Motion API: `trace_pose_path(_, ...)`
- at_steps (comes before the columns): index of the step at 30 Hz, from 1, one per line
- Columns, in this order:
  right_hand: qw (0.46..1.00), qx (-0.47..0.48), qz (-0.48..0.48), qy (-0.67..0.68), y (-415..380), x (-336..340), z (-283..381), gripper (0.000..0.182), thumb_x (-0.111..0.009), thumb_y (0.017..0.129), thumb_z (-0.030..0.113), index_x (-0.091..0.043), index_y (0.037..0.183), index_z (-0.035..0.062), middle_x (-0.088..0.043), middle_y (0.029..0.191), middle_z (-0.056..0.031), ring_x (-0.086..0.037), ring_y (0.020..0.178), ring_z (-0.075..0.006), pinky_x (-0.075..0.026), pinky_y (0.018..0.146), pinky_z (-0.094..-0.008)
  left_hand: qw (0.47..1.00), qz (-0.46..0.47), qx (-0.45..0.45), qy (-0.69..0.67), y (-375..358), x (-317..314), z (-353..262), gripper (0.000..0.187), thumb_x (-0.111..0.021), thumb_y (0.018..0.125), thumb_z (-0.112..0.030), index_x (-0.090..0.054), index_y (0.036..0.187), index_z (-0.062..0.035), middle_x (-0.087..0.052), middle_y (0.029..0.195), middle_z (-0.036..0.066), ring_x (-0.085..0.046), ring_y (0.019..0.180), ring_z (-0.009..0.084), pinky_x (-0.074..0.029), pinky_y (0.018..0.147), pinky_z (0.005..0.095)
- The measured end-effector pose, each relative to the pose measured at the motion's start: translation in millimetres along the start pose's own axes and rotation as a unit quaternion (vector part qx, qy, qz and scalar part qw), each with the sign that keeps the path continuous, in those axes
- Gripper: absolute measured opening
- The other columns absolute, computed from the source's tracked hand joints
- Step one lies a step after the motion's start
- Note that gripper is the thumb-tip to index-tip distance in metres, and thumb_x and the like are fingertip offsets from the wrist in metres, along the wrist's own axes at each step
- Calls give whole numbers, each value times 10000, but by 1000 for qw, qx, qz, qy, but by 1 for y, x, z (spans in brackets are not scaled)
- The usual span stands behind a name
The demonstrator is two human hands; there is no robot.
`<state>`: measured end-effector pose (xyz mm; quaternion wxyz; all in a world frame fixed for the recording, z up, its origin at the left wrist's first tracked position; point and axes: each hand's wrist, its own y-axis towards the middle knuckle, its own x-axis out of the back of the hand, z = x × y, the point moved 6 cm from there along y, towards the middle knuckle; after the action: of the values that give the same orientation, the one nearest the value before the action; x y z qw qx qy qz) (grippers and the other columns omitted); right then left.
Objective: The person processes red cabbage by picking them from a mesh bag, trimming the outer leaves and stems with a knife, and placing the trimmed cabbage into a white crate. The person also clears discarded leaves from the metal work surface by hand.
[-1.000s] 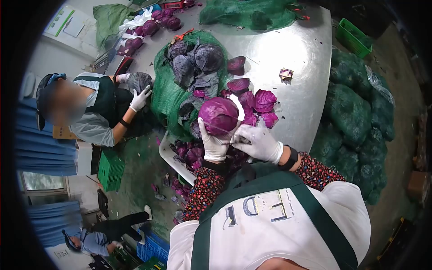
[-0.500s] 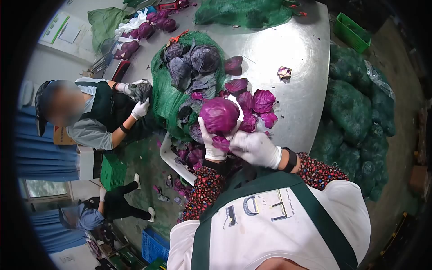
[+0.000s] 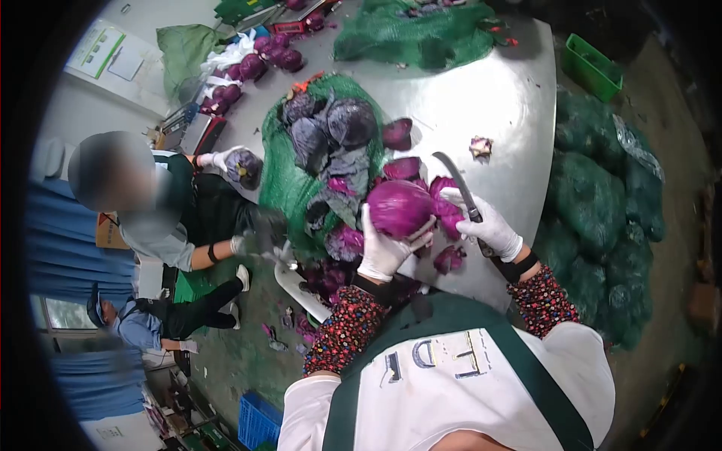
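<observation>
My left hand, in a white glove, cups a peeled red cabbage from below, its fingers wrapped round the underside. To the right, my gloved right hand grips a knife with a curved blade that points up and away from me. The blade stands beside the cabbage, apart from it. Loose purple leaves lie on the metal table near both hands. Just beyond my left hand, a green net sack lies open with several dark unpeeled cabbages on it.
A white tub with leaves stands at the table's near edge. Opposite on the left, a co-worker's gloved hand holds a cabbage; another person stands behind. Full net sacks are piled right of the table. A cut piece lies on the tabletop.
My right hand has moved away from the cabbage to the right, and the knife now shows in it. The cabbage in my left hand has shifted right. The co-worker's hands have moved apart.
</observation>
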<state>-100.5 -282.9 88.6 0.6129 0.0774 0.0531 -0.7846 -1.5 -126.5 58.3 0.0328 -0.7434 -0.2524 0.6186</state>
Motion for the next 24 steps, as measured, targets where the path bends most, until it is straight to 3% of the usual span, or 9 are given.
trace_pose_path(4, 992, -92, -50, 64, 37, 26, -30, 591, -706, 835, 195, -437, 1332, 20, -612, 1104, -49, -547, 633, -37, -449, 538, -169, 947, -49, -1, 318, 40, -31, -8, 694, -461, 914, -617, -339, 1424, -161, -477, 1344, 71, -519, 1184, 262, -467, 929, 469)
trace_pose_path(5, 978, -73, -70, 183, 47, 36, -31, 571, -697, 857, 312, -454, 1300, 48, -622, 973, -6, -530, 574, -44, -444, 515, -166, 939, -37, 0, 342, 55, -29, -12, 672, -482, 925, -576, -331, 1429, -158, -475, 1342, 60, -519, 1184, 250, -459, 939, 448)
trace_pose_path(6, 957, -58, -152, 241, 57, 44, -27, 529, -631, 892, 415, -480, 1257, 63, -629, 905, -6, -498, 502, -46, -447, 485, -178, 930, -26, 2, 367, 69, -28, -19, 653, -504, 935, -534, -323, 1434, -154, -473, 1340, 48, -520, 1184, 239, -450, 949, 427)
trace_pose_path(9, 950, -74, -123, 278, 96, 102, -58, 558, -517, 919, 542, -538, 1222, 74, -645, 840, -15, -433, 421, -56, -440, 430, -193, 899, -8, -35, 437, 79, -53, -41, 664, -519, 969, -390, -205, 1484, -109, -409, 1411, 65, -516, 1198, 214, -441, 951, 370)
trace_pose_path(13, 923, -138, -155, 324, 169, 148, -70, 510, -599, 903, 460, -541, 1199, 50, -646, 749, -69, -510, 413, -82, -461, 392, -216, 911, -57, -47, 406, 79, -19, -64, 647, -528, 972, -328, -212, 1480, -82, -452, 1383, 84, -543, 1165, 200, -458, 905, 339)
trace_pose_path(16, 946, -122, -196, 229, 228, 158, -82, 468, -648, 877, 419, -552, 1166, 63, -644, 840, -32, -551, 533, -70, -486, 456, -225, 921, -109, -38, 372, 69, 32, -73, 663, -555, 956, -362, -240, 1473, -91, -504, 1339, 70, -564, 1135, 171, -467, 876, 336)
trace_pose_path(18, 957, -116, -146, 222, 259, 137, -71, 526, -644, 887, 367, -510, 1279, 42, -653, 869, -10, -586, 629, -88, -501, 565, -234, 917, -144, -18, 372, 62, 52, -81, 658, -564, 952, -346, -251, 1461, -70, -520, 1315, 77, -566, 1139, 171, -475, 884, 353)
trace_pose_path(20, 963, -41, -129, 232, 294, 119, -67, 582, -649, 886, 317, -456, 1349, 22, -634, 846, -6, -567, 608, -78, -494, 572, -238, 909, -177, -20, 378, 62, 60, -89, 637, -555, 960, -326, -254, 1456, -63, -536, 1296, 74, -584, 1113, 180, -482, 876, 348)
trace_pose_path(24, 996, -54, -63, 43, 301, 78, -33, 541, -647, 883, 270, -485, 1329, 11, -616, 797, -4, -489, 484, -61, -438, 456, -213, 884, -207, -123, 401, 78, 61, -126, 532, -558, 953, -225, -343, 1402, -39, -570, 1246, 84, -608, 1042, 168, -501, 808, 312)
